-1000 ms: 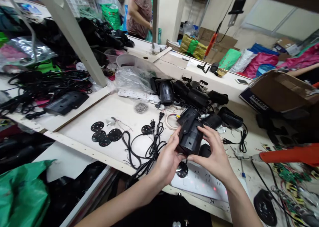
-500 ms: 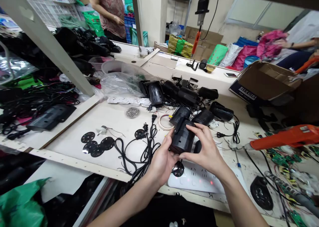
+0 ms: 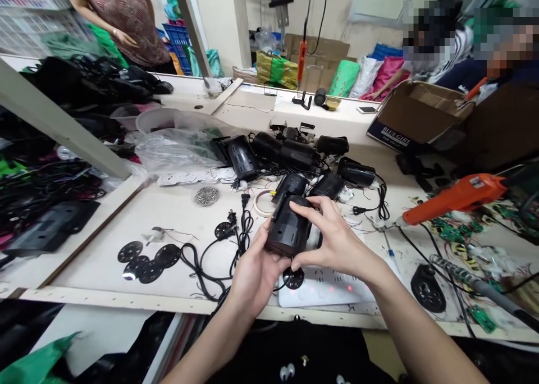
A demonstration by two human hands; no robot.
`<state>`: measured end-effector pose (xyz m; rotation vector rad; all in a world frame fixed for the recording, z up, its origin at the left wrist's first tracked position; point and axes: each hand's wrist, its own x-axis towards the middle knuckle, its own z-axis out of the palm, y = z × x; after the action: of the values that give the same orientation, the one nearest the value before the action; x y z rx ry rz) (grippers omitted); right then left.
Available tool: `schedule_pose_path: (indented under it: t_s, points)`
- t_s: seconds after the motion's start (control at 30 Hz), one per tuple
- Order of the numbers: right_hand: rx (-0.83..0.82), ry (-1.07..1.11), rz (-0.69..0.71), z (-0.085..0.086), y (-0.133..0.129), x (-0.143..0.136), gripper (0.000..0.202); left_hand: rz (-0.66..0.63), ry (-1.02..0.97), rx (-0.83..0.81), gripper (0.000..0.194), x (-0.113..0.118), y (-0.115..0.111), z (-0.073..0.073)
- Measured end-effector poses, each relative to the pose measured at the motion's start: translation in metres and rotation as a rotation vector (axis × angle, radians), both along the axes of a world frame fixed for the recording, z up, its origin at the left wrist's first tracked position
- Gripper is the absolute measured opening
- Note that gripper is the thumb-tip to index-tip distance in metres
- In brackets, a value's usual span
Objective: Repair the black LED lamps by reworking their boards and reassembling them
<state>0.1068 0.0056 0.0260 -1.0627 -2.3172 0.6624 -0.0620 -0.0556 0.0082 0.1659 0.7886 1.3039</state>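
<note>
A black cylindrical housing (image 3: 288, 227) is held between both hands above the front of the table. My left hand (image 3: 256, 269) cups it from the left and below. My right hand (image 3: 337, 239) grips its right side, the fingers on top and the thumb at the lower edge. Just below lies a black slotted disc (image 3: 293, 278), on a white power strip (image 3: 328, 295) with red lights. Left of the hands, a black cable (image 3: 202, 274) is coiled beside several black discs (image 3: 150, 270). More black housings (image 3: 298, 154) are piled behind.
An orange electric screwdriver (image 3: 458, 197) lies at the right near green circuit boards (image 3: 452, 229). Small screws (image 3: 206, 196) sit in a round heap. A cardboard box (image 3: 415, 114) stands at the back right. Other people are behind the table, and a slanted frame post (image 3: 63, 117) crosses the left.
The view has shifted, so most things appear further left. Both hands still hold the black housing, which is turned slightly. At the back right, more of a person has come into view.
</note>
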Motion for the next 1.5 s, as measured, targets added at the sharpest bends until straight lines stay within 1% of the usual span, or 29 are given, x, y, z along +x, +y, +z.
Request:
schedule_pose_path:
  t_s: [0.07,0.13,0.17,0.27,0.33,0.4,0.5,0.63,0.73,0.8,0.87,0.9,0.97,1.0,1.03,1.07,1.13,1.17,1.2,1.23,1.27,1.33,1.4,1.5]
  points:
    - [-0.048,-0.019,0.026,0.004,0.005,0.002,0.099,-0.018,0.009,-0.027,0.039,-0.003,0.002,0.004]
    - [-0.106,-0.037,0.054,0.008,0.012,0.004,0.095,-0.043,0.015,-0.058,0.038,-0.004,0.005,0.007]
    - [-0.130,-0.041,0.063,0.010,0.015,0.005,0.088,-0.050,0.019,-0.068,0.038,-0.005,0.006,0.008]
    - [-0.162,-0.037,0.063,0.013,0.021,0.005,0.059,-0.047,0.016,-0.073,0.036,-0.005,0.010,0.010]
    - [-0.162,-0.037,0.047,0.013,0.022,0.003,0.050,-0.049,0.004,-0.080,0.036,-0.005,0.011,0.009]
    - [-0.148,-0.059,0.028,0.012,0.021,0.001,0.050,-0.055,-0.007,-0.096,0.035,-0.005,0.012,0.007]
    - [-0.108,-0.099,0.017,0.011,0.018,-0.003,0.056,-0.047,-0.022,-0.105,0.031,-0.005,0.012,0.006]
    - [-0.094,-0.136,0.008,0.014,0.013,-0.010,0.059,-0.033,-0.018,-0.112,0.027,-0.008,0.010,0.006]
    - [-0.057,-0.178,-0.007,0.020,0.007,-0.017,0.061,-0.043,-0.025,-0.070,0.030,-0.009,0.006,0.007]
    - [0.006,-0.188,-0.013,0.023,0.002,-0.022,0.062,-0.029,-0.011,-0.021,0.025,-0.010,0.004,0.006]
    - [0.068,-0.162,0.000,0.025,-0.002,-0.026,0.066,-0.009,0.031,-0.013,0.018,-0.013,0.004,0.004]
    - [0.083,-0.129,0.018,0.024,-0.003,-0.026,0.068,0.005,0.054,-0.025,0.019,-0.014,0.005,0.002]
    - [0.068,0.014,0.021,0.021,-0.003,-0.027,0.071,0.028,0.087,-0.062,0.020,-0.017,0.006,0.001]
    - [0.027,0.135,-0.023,0.018,-0.001,-0.026,0.070,0.040,0.095,-0.076,0.017,-0.018,0.008,0.000]
    - [-0.049,0.283,-0.098,0.014,0.001,-0.026,0.068,0.050,0.102,-0.088,0.014,-0.019,0.008,0.000]
    - [-0.167,0.438,-0.187,0.009,0.003,-0.026,0.067,0.052,0.110,-0.102,0.012,-0.019,0.009,0.001]
    - [-0.500,0.691,-0.332,0.000,0.007,-0.028,0.068,0.040,0.127,-0.139,0.012,-0.019,0.010,0.002]
    - [-0.672,0.761,-0.352,-0.004,0.008,-0.030,0.069,0.033,0.133,-0.159,0.014,-0.018,0.010,0.003]
    - [-0.810,0.795,-0.337,-0.008,0.009,-0.032,0.068,0.028,0.141,-0.176,0.016,-0.018,0.010,0.003]
    - [-0.894,0.808,-0.307,-0.011,0.009,-0.036,0.066,0.028,0.149,-0.187,0.017,-0.016,0.010,0.004]
    - [-0.915,0.816,-0.286,-0.013,0.009,-0.039,0.061,0.032,0.157,-0.193,0.018,-0.015,0.010,0.004]
    - [-0.850,0.827,-0.296,-0.015,0.009,-0.047,0.051,0.044,0.171,-0.194,0.019,-0.013,0.011,0.004]
    - [-0.784,0.835,-0.364,-0.017,0.010,-0.054,0.047,0.054,0.176,-0.196,0.020,-0.010,0.012,0.003]
    - [-0.768,0.822,-0.442,-0.020,0.013,-0.059,0.045,0.056,0.179,-0.198,0.023,-0.009,0.013,0.001]
